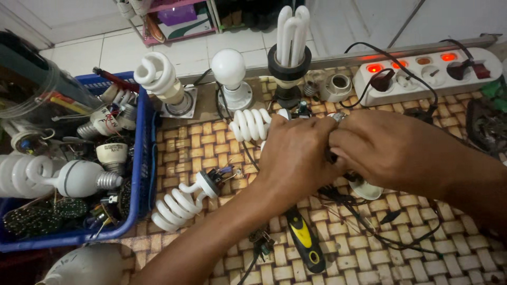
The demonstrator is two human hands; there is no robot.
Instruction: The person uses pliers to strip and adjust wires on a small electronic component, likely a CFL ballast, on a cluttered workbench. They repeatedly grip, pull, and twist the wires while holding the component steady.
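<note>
We have both hands closed on the white spiral-tube fluorescent lamp (252, 124) above the woven-pattern surface (369, 258), left hand (296, 158) gripping its base, right hand (391, 153) apparently twisting; next needs a firm, steady turn.

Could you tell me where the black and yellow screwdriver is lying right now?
The black and yellow screwdriver lies on the woven mat, just below the left hand.

The work top (211, 148) had a brown and tan woven pattern. Behind it the floor (174, 50) was made of white tiles. A white wall (364, 21) stood at the back. A pink shelf (174, 24) sat on the floor. The light was bright.
</note>
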